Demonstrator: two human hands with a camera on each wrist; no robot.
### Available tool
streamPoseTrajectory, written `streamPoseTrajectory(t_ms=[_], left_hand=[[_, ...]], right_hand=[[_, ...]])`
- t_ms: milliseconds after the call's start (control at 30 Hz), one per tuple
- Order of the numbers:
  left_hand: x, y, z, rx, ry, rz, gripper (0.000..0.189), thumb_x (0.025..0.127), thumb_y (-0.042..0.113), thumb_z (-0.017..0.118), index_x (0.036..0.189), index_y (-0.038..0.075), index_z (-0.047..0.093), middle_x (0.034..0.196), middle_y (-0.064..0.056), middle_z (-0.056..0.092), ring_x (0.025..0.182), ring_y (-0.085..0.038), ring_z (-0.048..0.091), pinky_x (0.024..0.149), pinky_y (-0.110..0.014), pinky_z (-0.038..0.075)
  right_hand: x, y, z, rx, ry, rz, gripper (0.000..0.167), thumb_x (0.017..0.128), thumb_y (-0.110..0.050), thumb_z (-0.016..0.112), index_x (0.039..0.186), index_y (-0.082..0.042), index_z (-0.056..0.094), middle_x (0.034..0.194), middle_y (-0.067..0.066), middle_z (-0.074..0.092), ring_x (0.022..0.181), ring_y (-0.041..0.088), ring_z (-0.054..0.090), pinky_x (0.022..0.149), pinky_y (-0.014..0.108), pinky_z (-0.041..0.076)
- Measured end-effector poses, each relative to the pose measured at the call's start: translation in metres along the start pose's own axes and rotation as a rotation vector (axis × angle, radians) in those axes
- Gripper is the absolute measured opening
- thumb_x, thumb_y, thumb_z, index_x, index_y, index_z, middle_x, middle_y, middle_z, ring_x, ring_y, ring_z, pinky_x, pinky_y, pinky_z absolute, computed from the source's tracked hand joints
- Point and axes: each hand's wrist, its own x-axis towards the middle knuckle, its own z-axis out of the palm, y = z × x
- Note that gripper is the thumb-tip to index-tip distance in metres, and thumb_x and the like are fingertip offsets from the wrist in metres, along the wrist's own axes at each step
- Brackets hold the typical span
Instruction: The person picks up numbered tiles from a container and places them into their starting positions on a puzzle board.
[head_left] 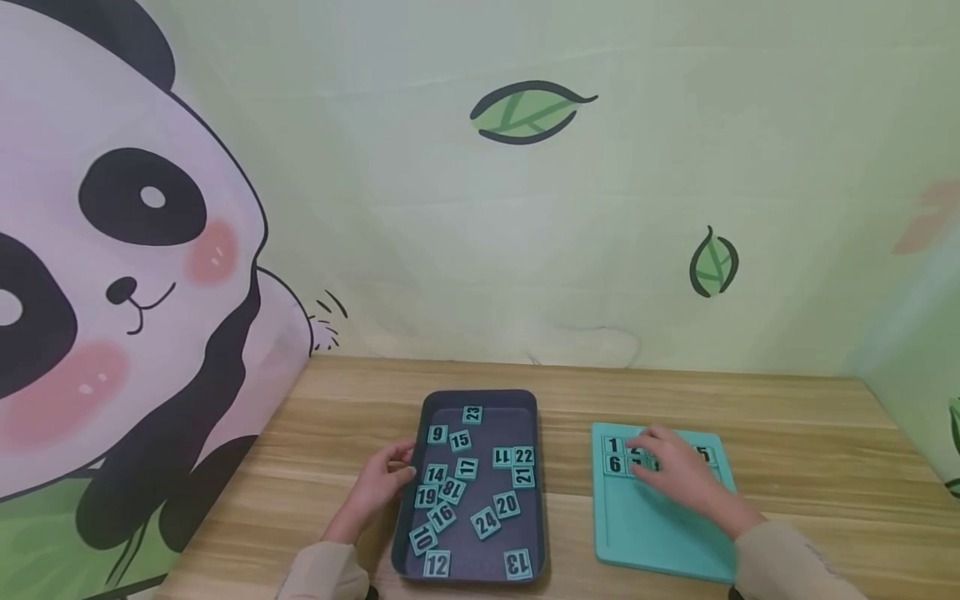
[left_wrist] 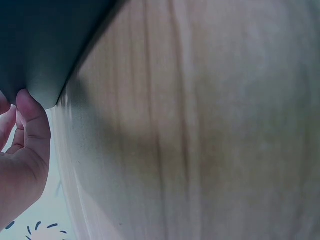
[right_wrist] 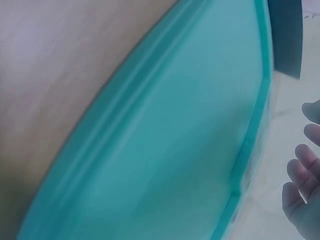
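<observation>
A dark tray [head_left: 480, 479] with numbered teal tiles, such as the 24 tile [head_left: 486, 522] and the 23 tile [head_left: 472, 414], lies on the table. My left hand [head_left: 378, 482] touches the tray's left outer wall with bent, relaxed fingers; the left wrist view shows the fingertips [left_wrist: 31, 102] against that wall. My right hand [head_left: 682, 471] is over the upper part of a teal board [head_left: 660, 533], hiding several tiles in its two rows. The 1 tile [head_left: 612, 445], 6 tile [head_left: 615, 464] and part of the 5 tile show there. The right wrist view has its fingers [right_wrist: 301, 175] spread, with no tile visible between them.
The wooden table [head_left: 570, 400] runs back to a pale green wall [head_left: 420, 275] printed with leaves and a large panda. A strip of table separates the tray from the board. Tiles in the tray lie at mixed angles, some touching or overlapping.
</observation>
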Motion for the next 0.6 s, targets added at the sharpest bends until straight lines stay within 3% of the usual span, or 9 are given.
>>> streamPoseTrajectory(t_ms=[233, 600], left_hand=[[-0.001, 0.001, 0.000, -0.003, -0.004, 0.001, 0.039, 0.085, -0.001, 0.047, 0.124, 0.004, 0.048, 0.108, -0.015, 0.049, 0.093, -0.024, 0.053, 0.067, -0.032, 0.048], [-0.002, 0.003, -0.001, -0.002, -0.018, -0.011, 0.040, 0.086, 0.000, 0.047, 0.125, 0.005, 0.046, 0.109, -0.015, 0.048, 0.095, -0.024, 0.053, 0.069, -0.033, 0.049]], right_hand=[[0.008, -0.023, 0.004, 0.062, 0.018, -0.092, 0.030, 0.073, -0.018, 0.068, 0.101, -0.009, 0.064, 0.094, 0.003, 0.056, 0.082, 0.017, 0.052, 0.066, 0.028, 0.044], [0.023, -0.057, 0.015, 0.107, -0.029, -0.153, 0.031, 0.073, -0.016, 0.067, 0.103, -0.009, 0.063, 0.097, 0.002, 0.055, 0.083, 0.013, 0.050, 0.066, 0.026, 0.044]])
